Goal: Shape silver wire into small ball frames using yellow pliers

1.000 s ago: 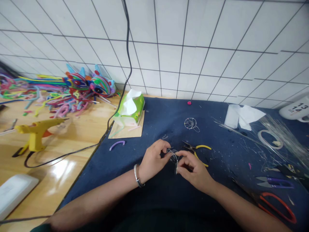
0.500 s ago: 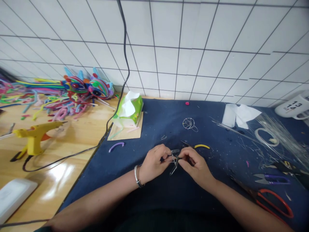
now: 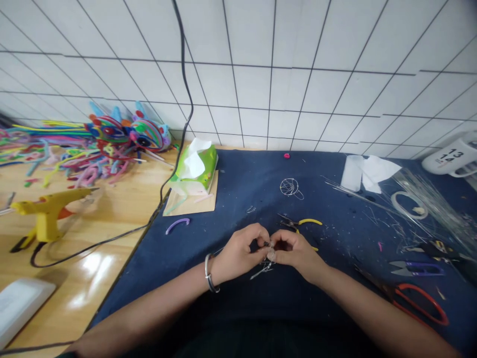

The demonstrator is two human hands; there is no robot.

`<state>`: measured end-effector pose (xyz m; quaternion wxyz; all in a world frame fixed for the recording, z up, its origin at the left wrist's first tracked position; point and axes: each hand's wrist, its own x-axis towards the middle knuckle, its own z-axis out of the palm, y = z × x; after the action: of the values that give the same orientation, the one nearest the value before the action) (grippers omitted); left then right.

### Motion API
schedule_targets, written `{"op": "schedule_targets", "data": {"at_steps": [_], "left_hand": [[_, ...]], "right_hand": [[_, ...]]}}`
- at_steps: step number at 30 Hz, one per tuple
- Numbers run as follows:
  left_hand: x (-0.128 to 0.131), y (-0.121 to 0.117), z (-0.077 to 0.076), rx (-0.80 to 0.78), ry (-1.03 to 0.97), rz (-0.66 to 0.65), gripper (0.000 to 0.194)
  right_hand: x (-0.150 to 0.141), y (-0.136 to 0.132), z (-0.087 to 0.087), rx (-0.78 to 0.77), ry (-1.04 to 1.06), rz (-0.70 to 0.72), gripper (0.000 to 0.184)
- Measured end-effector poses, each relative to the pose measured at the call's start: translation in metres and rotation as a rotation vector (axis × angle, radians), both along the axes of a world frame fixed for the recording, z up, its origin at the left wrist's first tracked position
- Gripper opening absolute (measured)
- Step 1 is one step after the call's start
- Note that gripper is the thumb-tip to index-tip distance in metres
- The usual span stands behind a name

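Note:
Over the dark blue cloth, a small piece of bent wire point(image 3: 265, 267) is pinched between both hands. My left hand point(image 3: 244, 251), with a silver bangle at its wrist, is closed on the wire's left side. From the right, my right hand point(image 3: 294, 252) closes thumb and fingers on the same piece. The fingertips nearly meet and hide much of its shape. Just beyond my right hand lie yellow-handled pliers point(image 3: 310, 222), partly covered by it. A round wire frame point(image 3: 289, 187) and a small wire bit point(image 3: 251, 210) lie farther back on the cloth.
To the right are red-handled scissors point(image 3: 421, 303), purple snips point(image 3: 417, 268), a coil point(image 3: 409, 205), loose wires point(image 3: 439, 209) and a white mug point(image 3: 450, 156). At left are a tissue pack point(image 3: 203, 166), a yellow glue gun point(image 3: 48, 211), its cable, and colourful pipe cleaners point(image 3: 93, 169).
The hands have drawn closer together and the wire piece has turned, its lower end now pointing left. More of the pliers shows beside my right hand. The whole view has shifted slightly.

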<state>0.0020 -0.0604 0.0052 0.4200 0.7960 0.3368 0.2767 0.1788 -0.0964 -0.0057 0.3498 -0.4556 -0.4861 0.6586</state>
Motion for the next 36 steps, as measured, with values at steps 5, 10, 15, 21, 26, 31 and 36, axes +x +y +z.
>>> {"op": "schedule_targets", "data": {"at_steps": [5,10,15,21,26,31,36], "left_hand": [[-0.005,0.010,0.007,-0.204,-0.072,-0.141,0.007],[-0.011,0.018,0.008,-0.288,-0.116,-0.190,0.011],[-0.014,0.018,0.012,-0.224,-0.061,-0.105,0.006],[-0.012,0.013,0.011,-0.194,-0.054,0.023,0.007],[-0.011,0.010,0.007,-0.246,-0.063,0.118,0.009],[-0.010,0.010,0.006,-0.351,-0.132,0.117,0.009],[-0.007,0.010,0.005,-0.474,-0.233,0.087,0.011]], "right_hand": [[-0.002,-0.003,-0.002,-0.107,0.165,0.044,0.016],[0.007,0.002,-0.007,-0.214,0.306,0.011,0.010],[0.015,0.007,-0.006,-0.231,0.327,-0.069,0.007],[0.019,0.008,0.005,-0.175,0.322,-0.096,0.024],[0.023,0.009,0.017,0.031,0.158,-0.135,0.030],[0.021,0.004,0.021,0.325,-0.318,-0.187,0.041],[0.010,0.001,0.014,0.318,-0.458,-0.114,0.057]]}}
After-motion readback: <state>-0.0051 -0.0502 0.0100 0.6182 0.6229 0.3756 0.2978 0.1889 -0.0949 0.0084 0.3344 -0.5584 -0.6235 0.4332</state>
